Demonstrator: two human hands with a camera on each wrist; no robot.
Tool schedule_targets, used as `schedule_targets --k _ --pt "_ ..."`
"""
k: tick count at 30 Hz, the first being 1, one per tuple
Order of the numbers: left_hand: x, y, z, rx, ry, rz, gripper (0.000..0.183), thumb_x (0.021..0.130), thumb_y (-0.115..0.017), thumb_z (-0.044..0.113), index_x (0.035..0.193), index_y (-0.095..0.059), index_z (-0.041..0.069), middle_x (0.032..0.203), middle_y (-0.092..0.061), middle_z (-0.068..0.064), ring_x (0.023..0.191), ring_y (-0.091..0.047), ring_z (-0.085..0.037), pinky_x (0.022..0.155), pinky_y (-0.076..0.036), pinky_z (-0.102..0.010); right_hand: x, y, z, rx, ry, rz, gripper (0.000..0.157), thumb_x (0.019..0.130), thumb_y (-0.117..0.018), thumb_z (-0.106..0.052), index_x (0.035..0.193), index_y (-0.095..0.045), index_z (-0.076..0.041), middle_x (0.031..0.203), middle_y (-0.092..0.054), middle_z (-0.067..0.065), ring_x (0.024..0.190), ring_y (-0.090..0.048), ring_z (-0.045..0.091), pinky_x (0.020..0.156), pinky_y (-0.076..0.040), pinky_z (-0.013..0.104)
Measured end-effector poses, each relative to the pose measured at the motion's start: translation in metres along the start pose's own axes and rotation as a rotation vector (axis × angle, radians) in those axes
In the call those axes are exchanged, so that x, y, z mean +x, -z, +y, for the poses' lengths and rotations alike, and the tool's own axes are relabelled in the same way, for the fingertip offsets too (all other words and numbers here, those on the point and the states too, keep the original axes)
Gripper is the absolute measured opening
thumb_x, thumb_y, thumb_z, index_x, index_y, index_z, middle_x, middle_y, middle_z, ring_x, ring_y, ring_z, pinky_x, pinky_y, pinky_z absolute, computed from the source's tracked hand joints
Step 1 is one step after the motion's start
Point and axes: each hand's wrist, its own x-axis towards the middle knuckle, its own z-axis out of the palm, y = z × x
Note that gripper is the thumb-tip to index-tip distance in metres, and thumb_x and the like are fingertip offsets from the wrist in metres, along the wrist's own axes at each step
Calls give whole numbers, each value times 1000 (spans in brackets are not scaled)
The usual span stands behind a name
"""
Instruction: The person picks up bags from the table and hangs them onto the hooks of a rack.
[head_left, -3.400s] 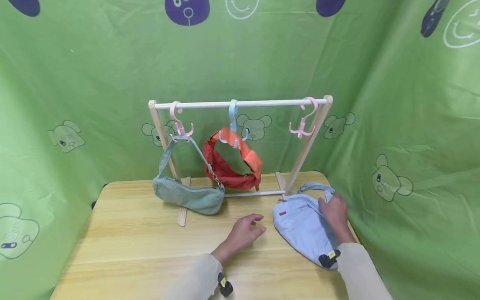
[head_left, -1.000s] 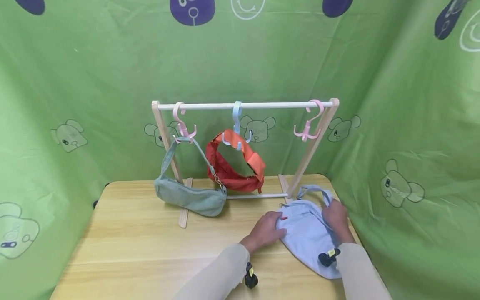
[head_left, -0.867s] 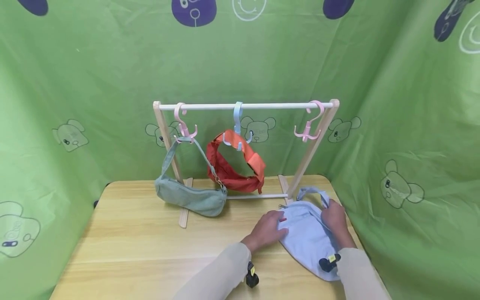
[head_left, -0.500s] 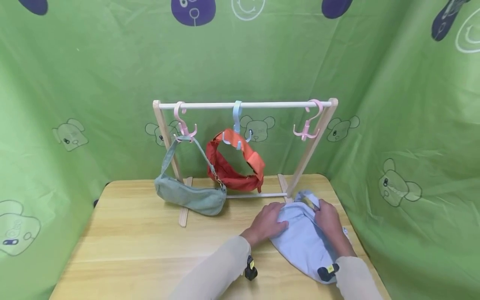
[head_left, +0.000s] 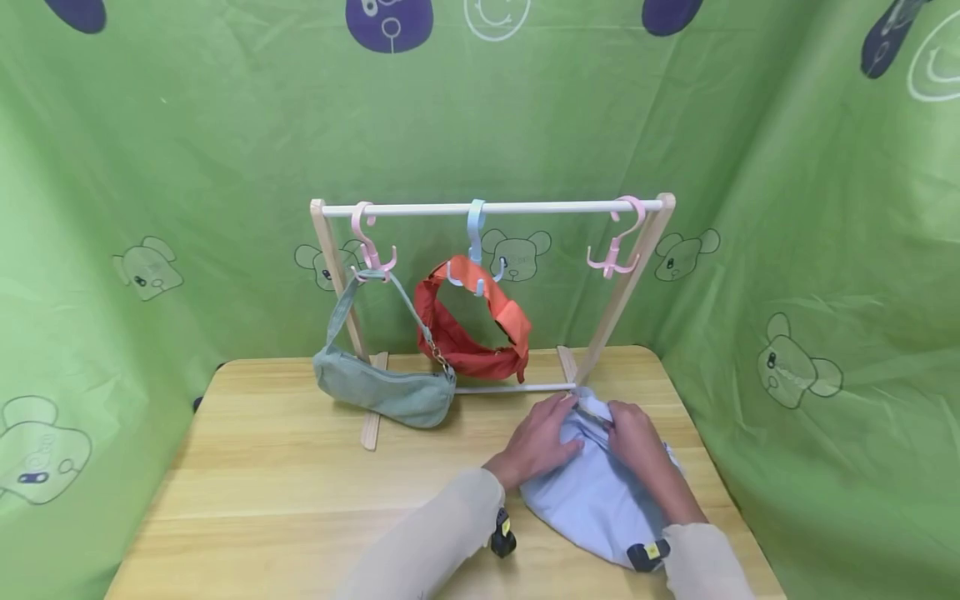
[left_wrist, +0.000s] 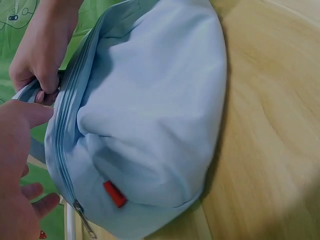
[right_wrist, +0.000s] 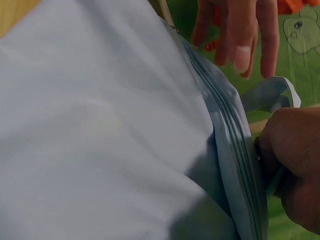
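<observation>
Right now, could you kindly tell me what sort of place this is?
It looks like a staged tabletop workspace, perhaps indoors: patterned green cloth hangs behind and on both sides of a wooden table bearing a small rack.

Green cloth walls (head_left: 225,125), outlined bear prints (head_left: 791,371), light wood-grain tabletop (head_left: 285,492) with rounded corners

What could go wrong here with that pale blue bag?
The right grip holds the strap of the pale blue bag, whose soft body lies creased, so it might slump or twist if lifted. The bag also lies close to the wooden rack; bumping that could set the green bag and red bag swinging. The right pink hook is simply hooked over the rail, so it might slide if loaded.
</observation>
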Motion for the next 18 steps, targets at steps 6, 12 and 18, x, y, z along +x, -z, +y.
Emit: schedule_targets --k 6,12,18 --pt "0 5 -4 32 -69 42 70 98 -67 35 160 -40 16 162 -47 -7 146 -50 -26 119 -46 -38 2 0 -19 -25 126 54 24 73 -72 12 72 -55 -4 67 -60 16 63 -58 33 61 -53 49" --pt "-1 11 -8 42 -126 72 65 101 -61 28 159 -39 13 160 -51 -7 147 -50 -27 124 -40 -36 4 3 -40 -49 244 92 26 70 -73 13 70 -55 -5 67 -61 13 64 -58 31 61 -52 46" --pt "-1 21 -10 58 -200 128 45 106 -50 19 151 -51 11 150 -61 -5 140 -57 -22 121 -43 -33 8 8 -54 -48 335 133 24 72 -74 13 74 -56 -4 71 -64 12 66 -58 28 61 -51 43"
